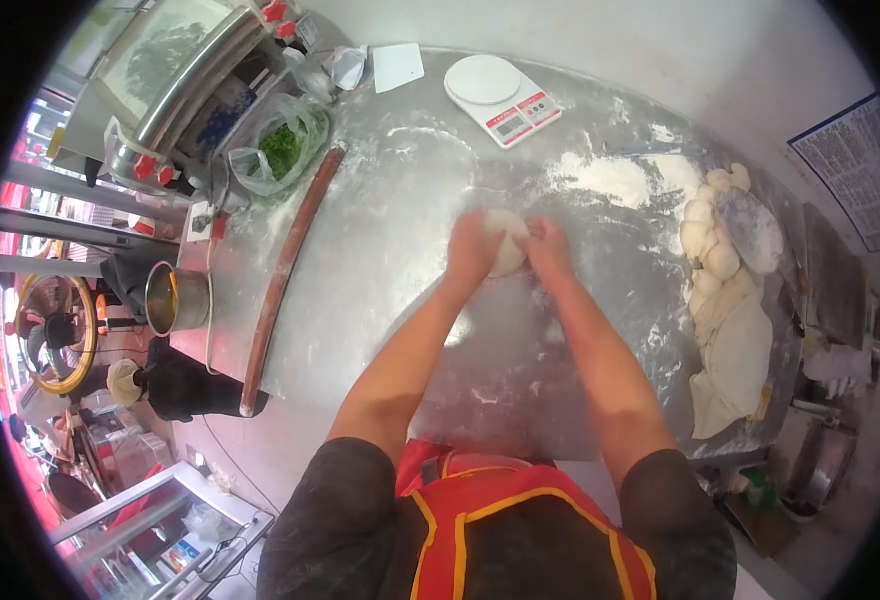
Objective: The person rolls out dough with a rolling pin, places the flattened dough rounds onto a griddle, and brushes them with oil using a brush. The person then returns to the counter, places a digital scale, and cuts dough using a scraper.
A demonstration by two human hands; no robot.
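A round, flat piece of dough [506,262] lies on the metal table between my two hands. My left hand [471,246] is closed on its left edge, the thumb over the top. From the right side, my right hand [548,248] pinches the opposite edge, fingers bent. Where the fingertips curl under the dough is hidden. Beyond the hands stands a white digital kitchen scale [505,100] with nothing on its pan. A long wooden rolling pin [295,270] lies to the left along the table.
Loose flour [615,182] is spread at the back right. Several dough balls [710,235] and a sheet of dough [735,350] line the right side, beside a plastic bag [750,230]. Back left, a bag of chopped greens [280,150] sits near a metal pot [177,298].
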